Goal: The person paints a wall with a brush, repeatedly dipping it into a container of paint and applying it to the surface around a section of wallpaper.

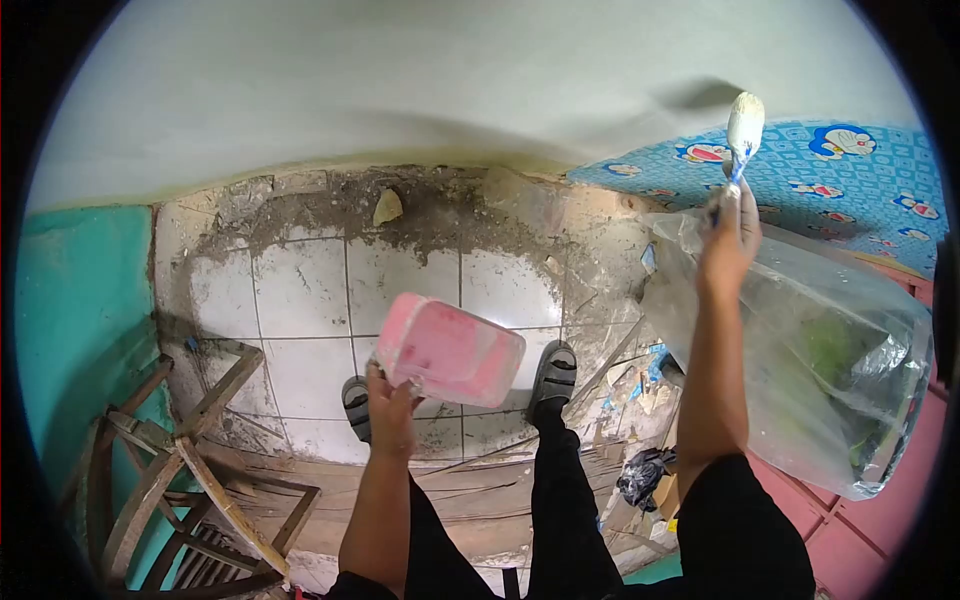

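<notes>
A white-headed tool (746,124) sticks out of the closed right hand (737,224), before the pale wall (440,80). The left hand (393,405) grips a pink tub (460,352) by its edge, over floor tiles (300,375). Clear plastic (780,310) lies beside the right grip, a wooden frame (150,492) left of the other.

A pale wall (420,70) rises from the far edge of the white-tiled floor (300,375), where dirt (340,205) lies thickly. Wooden furniture (232,508) stands at the floor's left edge near a teal wall (85,270); blue cartoon-patterned covering (790,150) and pink tiling (850,550) show beyond the right edge. Light glints on the floor.
</notes>
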Demonstrator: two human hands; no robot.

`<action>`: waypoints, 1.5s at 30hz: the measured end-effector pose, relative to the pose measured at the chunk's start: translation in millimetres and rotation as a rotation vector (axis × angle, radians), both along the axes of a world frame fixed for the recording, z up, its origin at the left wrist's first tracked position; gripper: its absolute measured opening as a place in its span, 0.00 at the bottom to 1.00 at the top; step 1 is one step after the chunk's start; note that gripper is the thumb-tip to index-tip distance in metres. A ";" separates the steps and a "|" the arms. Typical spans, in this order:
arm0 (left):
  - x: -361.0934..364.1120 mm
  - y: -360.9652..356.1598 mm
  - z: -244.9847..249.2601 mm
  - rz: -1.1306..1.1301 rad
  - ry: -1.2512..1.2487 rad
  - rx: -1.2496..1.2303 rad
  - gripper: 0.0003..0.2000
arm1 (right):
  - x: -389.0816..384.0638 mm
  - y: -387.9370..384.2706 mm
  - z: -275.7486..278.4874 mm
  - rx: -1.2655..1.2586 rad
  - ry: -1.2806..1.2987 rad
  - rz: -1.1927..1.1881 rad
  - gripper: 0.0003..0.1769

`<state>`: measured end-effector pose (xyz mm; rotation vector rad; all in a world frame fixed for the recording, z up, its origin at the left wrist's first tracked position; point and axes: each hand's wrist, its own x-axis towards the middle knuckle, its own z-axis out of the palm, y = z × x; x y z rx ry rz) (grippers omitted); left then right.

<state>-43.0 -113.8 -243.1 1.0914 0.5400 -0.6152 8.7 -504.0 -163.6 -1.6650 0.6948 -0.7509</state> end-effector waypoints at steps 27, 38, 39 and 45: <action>13.1 39.1 -17.1 0.071 -0.015 0.057 0.27 | 47.9 4.6 -167.0 -0.426 0.284 -0.118 0.14; -4.7 35.3 -12.4 0.113 0.052 0.016 0.26 | 52.3 72.6 -36.1 0.279 0.373 -0.055 0.08; -2.8 37.0 -9.9 0.111 0.052 0.020 0.25 | 52.2 75.4 -11.3 0.285 0.264 -0.154 0.10; 11.8 41.4 -16.8 0.085 0.030 0.051 0.24 | 33.2 94.6 25.9 0.078 -0.078 0.017 0.16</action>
